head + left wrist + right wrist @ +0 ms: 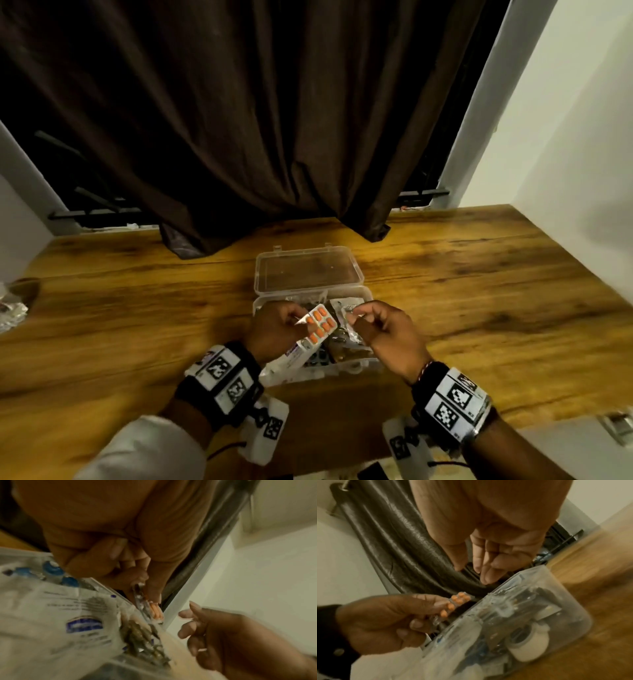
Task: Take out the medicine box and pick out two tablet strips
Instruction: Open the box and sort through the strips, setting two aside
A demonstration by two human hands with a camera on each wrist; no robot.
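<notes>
left hand [274, 325] pinched the orange tablet strip [320, 323] (frame centre, above the box) | right hand [383, 329] loosely curled, holding nothing clear | medicine box [363, 294] lay open on table [137, 308]

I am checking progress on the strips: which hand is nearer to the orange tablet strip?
Left. The left hand pinches the orange tablet strip over the open medicine box; the right hand is beside it, not touching.
</notes>
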